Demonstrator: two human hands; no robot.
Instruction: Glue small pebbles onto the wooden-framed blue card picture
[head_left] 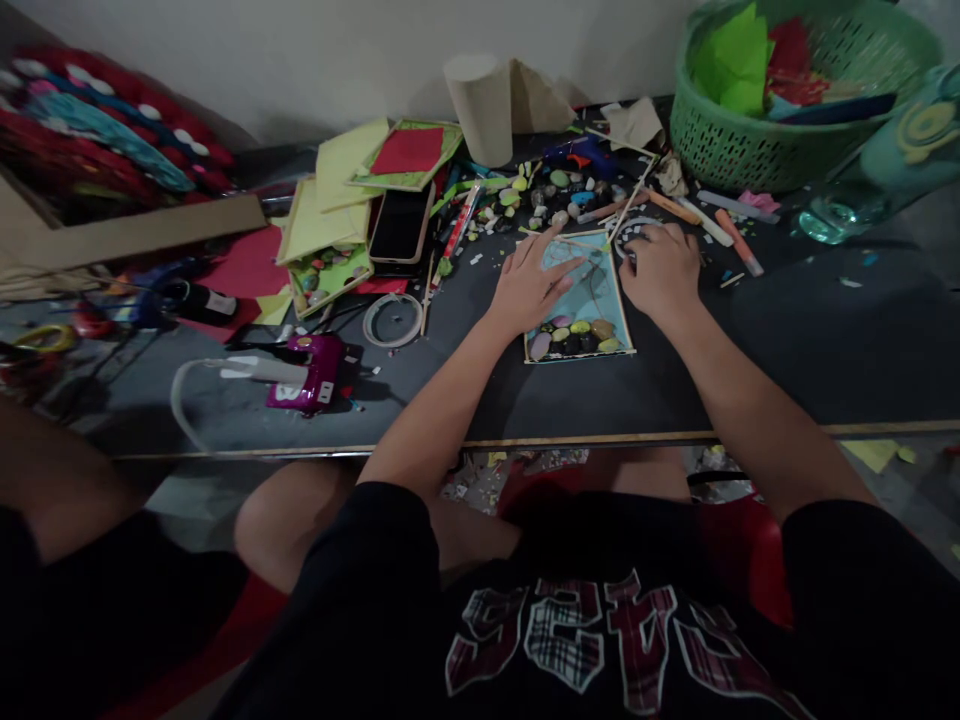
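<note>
A light blue panel (pixel 615 312) framed with thin sticks lies flat on the dark table, with coloured pebbles (pixel 574 338) along its near edge and thin dark branch-like lines above them. My left hand (pixel 531 278) rests on the panel's left side, fingers spread, holding nothing. At the panel's upper right corner is my right hand (pixel 661 268), its fingers curled beside a clear tape roll (pixel 626 232); what its fingertips hold, if anything, is hidden. A thin stick (pixel 636 195) slants up from the panel's top edge.
Behind the panel lie loose stones (pixel 559 198) and crayons (pixel 739 242). A green basket (pixel 750 150) and a bottle (pixel 900 150) stand at the back right. Leftward are a phone (pixel 400 225), a tape ring (pixel 392 320) and a purple glue gun (pixel 319 372). Another person sits at the left.
</note>
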